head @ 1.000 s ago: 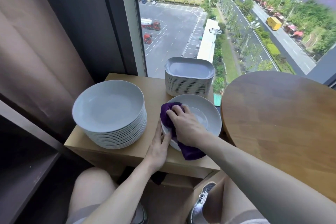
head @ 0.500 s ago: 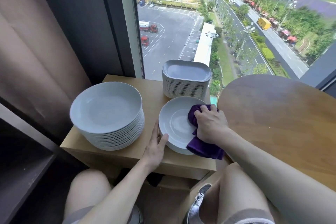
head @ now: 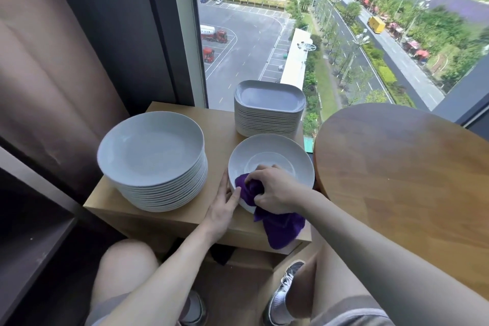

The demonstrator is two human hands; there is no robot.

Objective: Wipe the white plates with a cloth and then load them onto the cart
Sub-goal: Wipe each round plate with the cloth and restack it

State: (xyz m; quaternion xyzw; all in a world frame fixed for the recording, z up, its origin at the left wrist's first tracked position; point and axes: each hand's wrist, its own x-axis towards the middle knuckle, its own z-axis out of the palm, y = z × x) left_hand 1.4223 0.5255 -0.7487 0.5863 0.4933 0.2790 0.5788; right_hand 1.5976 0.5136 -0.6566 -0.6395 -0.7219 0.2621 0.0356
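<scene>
Right hand [head: 272,188] and left hand [head: 223,209] meet at the near right part of a low wooden stand [head: 169,222], both at the near edge of a single white plate [head: 280,151] that sits flat on it. The right hand has its fingers curled around a bunched purple cloth [head: 280,225] and presses it onto the near left of the plate's inner surface. The loose end of the cloth spills over the plate's near rim and hangs past the stand's front edge. The left hand lies palm down just left of the cloth, fingers straight and relaxed and grasping nothing, with its fingertips touching the plate's near left rim. The far half of the plate is uncovered. To the left on the same stand, apart from the plate by a narrow strip of wood, stands a tall stack of round plates [head: 150,151]. Just behind the single plate, at the stand's far right corner, is a stack of square plates [head: 270,98], whose base the plate's far rim nearly meets. A round wooden table [head: 410,180] stands just beside the stand on the right. Brown curtains [head: 39,87] hang to the left, and beyond everything a tall window [head: 251,34] looks down on a parking lot and a road.
</scene>
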